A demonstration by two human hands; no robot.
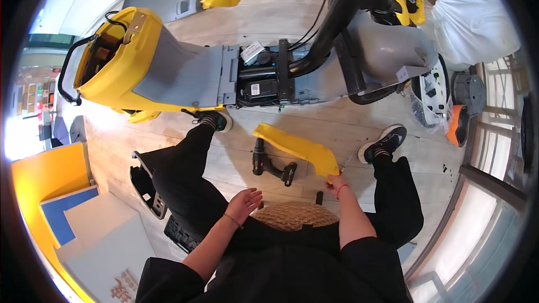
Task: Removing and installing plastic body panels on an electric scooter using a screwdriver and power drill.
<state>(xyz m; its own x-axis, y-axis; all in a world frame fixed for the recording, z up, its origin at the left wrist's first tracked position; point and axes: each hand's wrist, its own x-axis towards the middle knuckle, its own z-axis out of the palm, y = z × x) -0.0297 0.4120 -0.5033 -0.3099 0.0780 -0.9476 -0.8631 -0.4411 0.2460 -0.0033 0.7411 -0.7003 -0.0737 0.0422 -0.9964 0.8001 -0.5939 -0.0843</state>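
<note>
Item one: yellow panel (pixel 297 147), long, curved, one piece. From my remote seat I placed it ahead of the wearer, between the two feet, over the wooden floor (pixel 233 160); I could not tell how much of it rested there. Its long axis ran aslant, from the far left end to the near right end.

Item two: right hand (pixel 337 185), the nearer of the pair. Its fingers were closed on the panel's near right end, so I judged that any shift of the panel would pivot from that corner.

Item three: left hand (pixel 244 205), open, nothing in it that I could see, fingers pointing inward. The panel lay ahead of it and to its right, apart; the far left end was beyond its reach as it stood.

Item four: black drill (pixel 264 163), lying just on the near side of the panel, head beside the far left end; contact unclear to me.

Item five: yellow and grey scooter (pixel 191 78), set crosswise beyond the panel.
</note>
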